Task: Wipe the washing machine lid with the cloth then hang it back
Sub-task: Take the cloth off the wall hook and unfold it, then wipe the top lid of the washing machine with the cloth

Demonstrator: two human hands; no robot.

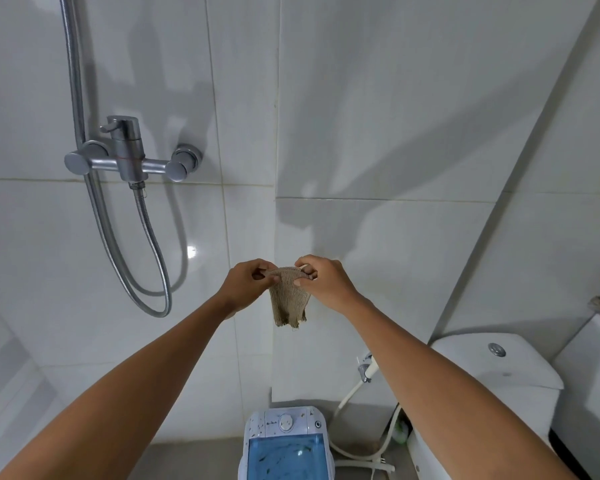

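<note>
A small beige knitted cloth (290, 299) hangs against the white tiled wall, at the corner where two walls meet. My left hand (248, 284) pinches its upper left edge. My right hand (324, 280) pinches its upper right edge. Whatever it hangs from is hidden behind my fingers. Far below, at the bottom of the view, stands the small washing machine (286, 445), white with a translucent blue lid (284, 457) and a control panel with a dial at the back.
A chrome shower mixer (129, 157) with a looping metal hose (153, 271) is mounted on the left wall. A white toilet cistern (499, 368) stands at the right, with a bidet sprayer (366, 368) and white hose beside the machine.
</note>
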